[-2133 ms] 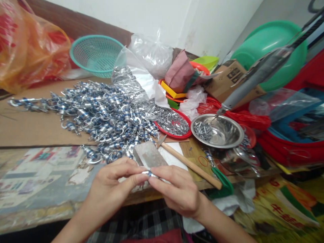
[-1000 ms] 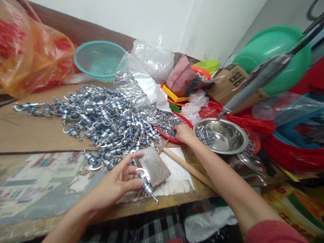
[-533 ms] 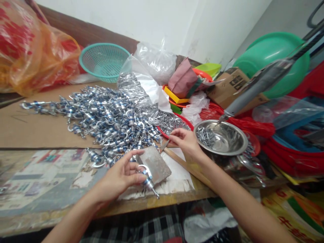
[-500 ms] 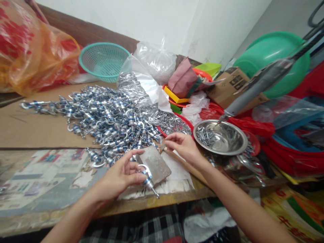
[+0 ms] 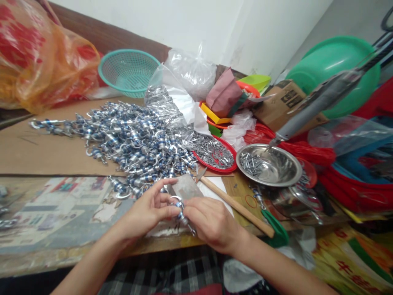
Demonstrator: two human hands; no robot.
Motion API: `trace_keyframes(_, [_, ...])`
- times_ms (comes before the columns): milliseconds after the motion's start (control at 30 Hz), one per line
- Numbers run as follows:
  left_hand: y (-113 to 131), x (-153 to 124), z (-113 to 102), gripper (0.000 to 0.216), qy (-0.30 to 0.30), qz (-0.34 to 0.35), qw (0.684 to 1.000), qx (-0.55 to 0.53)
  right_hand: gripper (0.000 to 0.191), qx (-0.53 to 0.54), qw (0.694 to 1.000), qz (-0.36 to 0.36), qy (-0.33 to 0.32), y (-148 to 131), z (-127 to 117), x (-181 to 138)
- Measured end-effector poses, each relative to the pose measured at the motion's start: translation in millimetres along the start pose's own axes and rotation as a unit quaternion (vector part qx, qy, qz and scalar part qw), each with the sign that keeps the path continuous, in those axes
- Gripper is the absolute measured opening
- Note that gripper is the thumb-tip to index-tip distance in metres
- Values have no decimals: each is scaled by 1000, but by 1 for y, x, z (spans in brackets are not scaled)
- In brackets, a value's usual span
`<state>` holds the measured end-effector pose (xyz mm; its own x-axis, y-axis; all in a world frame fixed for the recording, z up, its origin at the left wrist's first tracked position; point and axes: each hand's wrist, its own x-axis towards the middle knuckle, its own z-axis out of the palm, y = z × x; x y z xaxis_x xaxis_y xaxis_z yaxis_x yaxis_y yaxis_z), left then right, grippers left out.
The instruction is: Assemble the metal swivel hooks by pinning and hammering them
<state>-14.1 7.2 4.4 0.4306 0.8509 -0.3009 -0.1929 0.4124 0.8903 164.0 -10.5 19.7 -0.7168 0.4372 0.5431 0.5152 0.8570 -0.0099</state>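
Observation:
My left hand (image 5: 150,211) pinches a small silver and blue hook fitting (image 5: 180,209) near the table's front edge. My right hand (image 5: 210,223) is closed on the same fitting from the right, fingertips at its lower end. Both hands hover over a grey metal block (image 5: 184,186). Just beyond lies a large heap of the same silver and blue fittings (image 5: 132,139). A red plate of small silver parts (image 5: 215,151) and a steel bowl of screws (image 5: 268,164) sit to the right.
A wooden-handled tool (image 5: 236,205) lies by the block, a green-handled tool (image 5: 274,223) further right. A hanging power screwdriver (image 5: 319,100) points into the bowl. Teal basket (image 5: 129,71), orange bag (image 5: 39,61), clear bags, cardboard box and green basin (image 5: 334,69) crowd the back.
My right hand reached out to the red plate, then came back to the fitting in my left hand. It now grips the fitting's lower end.

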Motion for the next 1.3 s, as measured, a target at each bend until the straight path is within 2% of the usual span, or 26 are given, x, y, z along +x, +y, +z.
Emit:
trace_keyframes(133, [2, 0, 1, 73, 13, 0, 1000, 1, 28, -108, 992, -37, -44, -12, -4, 5])
trace_keyframes(267, [3, 0, 3, 72, 29, -7, 1000, 3, 20, -175, 981, -67, -48, -25, -2, 5])
trace_keyframes(333, [4, 0, 4, 73, 32, -10, 999, 1, 17, -195, 977, -79, -33, -30, -3, 3])
trace_keyframes(400, [5, -1, 5, 74, 30, -13, 999, -2, 19, -166, 983, -62, -38, -29, -7, -2])
trace_keyframes(467, [5, -1, 5, 75, 27, -14, 1000, 0, 24, -85, 995, 8, -49, -18, -11, -8])
trace_keyframes(533, [4, -2, 5, 76, 23, -14, 1000, 8, 28, -31, 989, 138, -49, 2, -15, -18])
trace_keyframes(633, [3, -1, 4, 76, 23, -10, 1000, 16, 23, -55, 931, 346, -98, 38, -13, -39])
trace_keyframes(700, [3, -1, 3, 76, 25, -11, 1000, 15, 20, -34, 890, 424, -161, 55, -10, -53])
trace_keyframes(733, [3, 0, 3, 76, 25, -12, 999, 16, 19, -10, 879, 443, -174, 59, -9, -59])
trace_keyframes(800, [4, -1, 4, 76, 27, -15, 999, 20, 18, 38, 875, 460, -151, 61, -11, -66])
trace_keyframes(933, [5, -2, 4, 75, 21, -12, 1000, 17, 22, 87, 892, 439, -67, 49, -22, -68])
trace_keyframes(1000, [4, -2, 4, 75, 18, -11, 1000, 14, 25, 111, 889, 439, -65, 45, -24, -66])
trace_keyframes(1133, [2, -2, 3, 75, 17, -9, 1000, 14, 33, 139, 850, 497, -102, 52, -14, -69])
trace_keyframes(1167, [2, -2, 3, 74, 17, -8, 1000, 15, 33, 128, 852, 495, -108, 54, -10, -70])
trace_keyframes(1233, [1, -3, 3, 73, 19, -5, 1000, 17, 31, 80, 875, 466, -99, 55, -5, -69])
trace_keyframes(1300, [1, -3, 3, 72, 18, -4, 1000, 15, 29, 33, 899, 432, -59, 47, -2, -62])
